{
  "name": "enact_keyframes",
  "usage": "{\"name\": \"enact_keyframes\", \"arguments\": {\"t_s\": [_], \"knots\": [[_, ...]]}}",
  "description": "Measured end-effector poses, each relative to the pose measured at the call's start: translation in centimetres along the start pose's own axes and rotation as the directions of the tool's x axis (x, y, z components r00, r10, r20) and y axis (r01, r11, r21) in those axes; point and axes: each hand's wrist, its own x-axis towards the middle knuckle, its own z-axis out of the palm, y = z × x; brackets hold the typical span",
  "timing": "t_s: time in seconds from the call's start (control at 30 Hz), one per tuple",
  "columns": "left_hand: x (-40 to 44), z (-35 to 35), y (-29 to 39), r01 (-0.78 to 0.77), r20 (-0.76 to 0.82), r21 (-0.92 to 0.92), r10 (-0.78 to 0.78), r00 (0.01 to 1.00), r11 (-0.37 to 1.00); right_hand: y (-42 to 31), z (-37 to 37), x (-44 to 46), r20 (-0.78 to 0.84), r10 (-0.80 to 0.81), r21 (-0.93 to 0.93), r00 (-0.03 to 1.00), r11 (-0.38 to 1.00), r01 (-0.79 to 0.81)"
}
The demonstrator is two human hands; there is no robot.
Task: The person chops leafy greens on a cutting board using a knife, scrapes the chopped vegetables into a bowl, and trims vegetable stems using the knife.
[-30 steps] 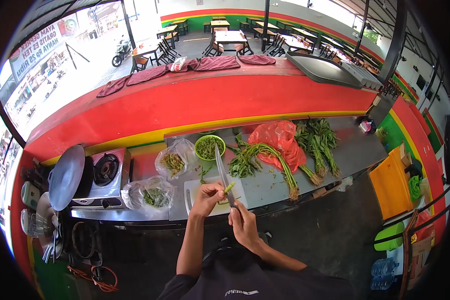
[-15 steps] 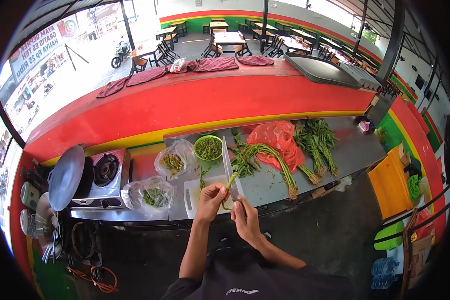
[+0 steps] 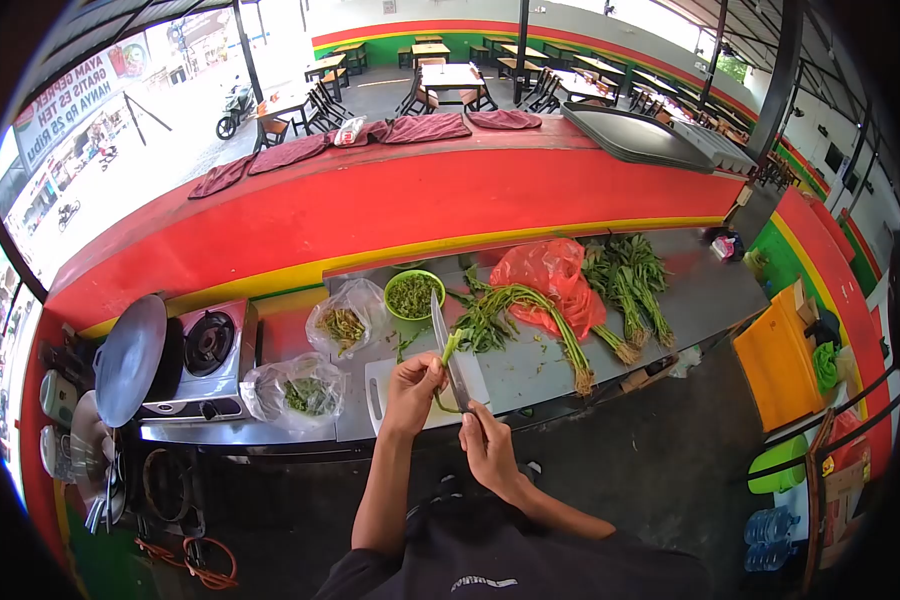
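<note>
My left hand (image 3: 416, 388) is closed on a green stem (image 3: 451, 346) above a white cutting board (image 3: 378, 388). In my right hand (image 3: 486, 442) is the handle of a large knife (image 3: 444, 338), its blade pointing away from me and against or close beside the stem. Beyond the blade tip stands a green bowl (image 3: 391, 303) of chopped greens. Leafy greens (image 3: 485, 325) with long stems lie right of the board, partly by a red plastic bag (image 3: 545, 268). More bunches (image 3: 628, 283) lie farther right.
Two clear plastic bags, one with yellowish trimmings (image 3: 342, 326) and one with greens (image 3: 310, 396), lie left of the board. Farther left are a gas stove (image 3: 210, 343) and a large wok (image 3: 131, 360). A red wall (image 3: 420, 202) runs behind the counter.
The knife blade has tilted left, and the stem in my left hand has shifted slightly left and up. Both hands keep their hold. The whole view has shifted a little.
</note>
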Motion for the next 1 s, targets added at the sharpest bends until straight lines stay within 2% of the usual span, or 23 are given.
{"name": "enact_keyframes", "arguments": {"t_s": [0.1,0.17,0.3,0.47,0.53,0.6,0.73,0.83,0.9,1.0], "knots": [[0.0,-0.4,-0.7,0.023,-0.003,-0.022,-0.023,1.000,0.999,-0.1,0.3,-0.2,-0.014,0.029,0.006,0.999,1.000,-0.029],[-0.1,-0.9,-1.3,0.071,0.016,-0.124,-0.070,0.997,0.990,-0.3,0.6,-0.3,-0.027,0.029,0.017,0.999,0.999,-0.029],[-0.9,-0.9,-1.2,0.056,0.124,-0.033,-0.052,0.991,0.998,-2.1,0.4,0.5,-0.043,0.067,0.016,0.997,0.998,-0.066],[-1.3,-0.4,-1.6,0.021,0.077,-0.057,-0.017,0.997,0.998,-1.9,0.1,0.7,-0.039,-0.039,-0.043,0.999,0.998,0.037],[-1.1,-0.1,-1.4,-0.015,0.056,-0.080,0.019,0.998,0.997,-1.8,-0.2,0.7,-0.010,-0.020,-0.041,1.000,0.999,0.020],[-0.9,0.2,-1.1,0.041,-0.024,-0.198,-0.047,0.999,0.979,-1.7,-0.6,0.7,0.025,-0.002,-0.038,1.000,0.999,0.003],[-0.7,0.5,-0.5,-0.010,-0.052,-0.134,0.003,0.999,0.991,-1.4,-0.9,0.3,0.049,0.001,-0.033,0.999,0.999,0.001],[-1.4,0.5,-1.1,0.050,-0.081,-0.073,-0.056,0.995,0.996,-1.2,-1.1,-0.1,0.043,0.003,-0.019,0.999,1.000,-0.002],[-1.8,1.0,-1.6,0.017,-0.133,-0.091,-0.029,0.991,0.996,-1.6,-1.6,0.0,0.051,0.069,0.020,0.996,0.997,-0.070],[-2.6,1.4,-2.4,0.022,-0.075,-0.101,-0.030,0.997,0.995,-2.6,-3.0,0.5,0.063,0.078,0.021,0.995,0.997,-0.079]]}}
